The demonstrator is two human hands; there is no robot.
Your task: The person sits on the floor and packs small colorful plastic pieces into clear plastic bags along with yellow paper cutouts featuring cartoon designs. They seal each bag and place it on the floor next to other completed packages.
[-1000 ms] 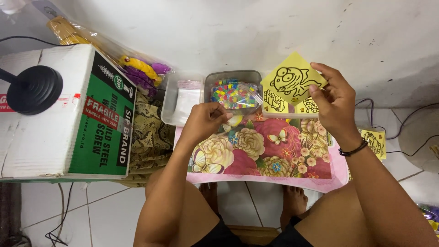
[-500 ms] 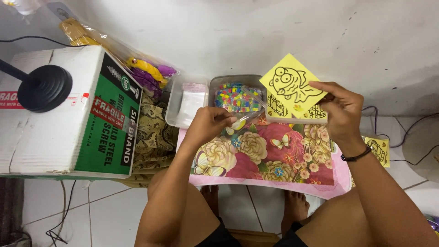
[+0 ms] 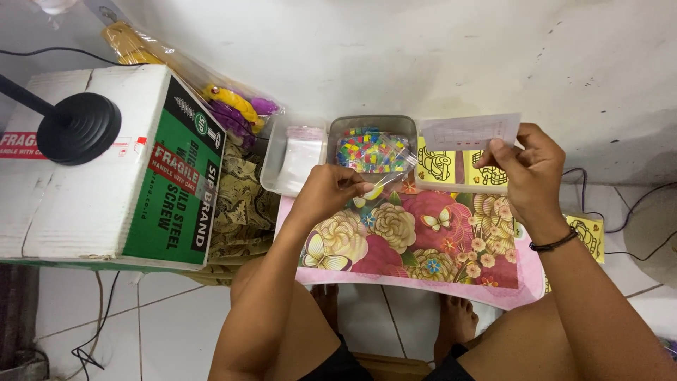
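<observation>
The right hand (image 3: 530,171) pinches a card (image 3: 469,132) by its lower right corner between thumb and fingers, holding it just above a stack of yellow picture cards (image 3: 451,166). The card's white back faces the camera. The left hand (image 3: 326,192) has a narrow grip, closed on a small clear bag (image 3: 384,182) with something yellow at its lower end. It holds the bag over the near edge of a tray of coloured beads (image 3: 372,149). Both hands work above the floral tabletop (image 3: 423,236). A clear tub (image 3: 290,161) of spare bags sits left of the tray, and a cardboard box (image 3: 106,162) stands further left.

The step in hand looks like bringing card and bag together. Any next move calls for the bag's mouth to be open and the card lined up edge-first with it.

Half a second ago the card stood tilted with its yellow drawn face showing. Now it is flipped and sits lower. The left hand has hardly moved.
</observation>
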